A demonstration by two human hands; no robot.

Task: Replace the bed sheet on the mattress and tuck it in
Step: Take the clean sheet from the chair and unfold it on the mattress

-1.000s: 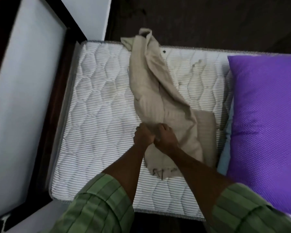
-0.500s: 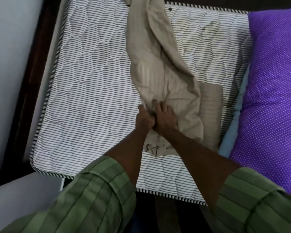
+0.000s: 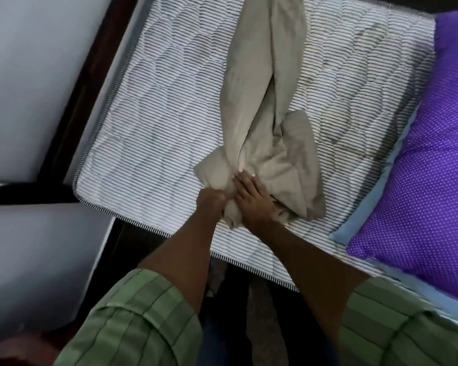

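Observation:
A beige bed sheet (image 3: pixel 259 83) lies bunched in a long strip across the bare striped quilted mattress (image 3: pixel 154 122). Its near end is gathered into a wad near the mattress's front edge. My left hand (image 3: pixel 212 200) grips the left part of that wad in a fist. My right hand (image 3: pixel 254 199) lies on the cloth just to the right, its fingers stretched forward over the folds and its thumb side tucked against the fabric. The two hands touch each other. The sheet's far end runs out of view at the top.
A purple dotted pillow (image 3: pixel 434 154) on a light blue cloth (image 3: pixel 368 207) covers the mattress's right part. A dark wooden bed frame (image 3: pixel 90 75) and a pale wall (image 3: pixel 32 75) stand on the left. A white surface (image 3: pixel 43 254) sits at lower left, dark floor below the mattress edge.
The view has tilted down and moved closer to the bed. Both hands have pulled the sheet's near end into a tighter wad, and the flat corner with markings is now folded under.

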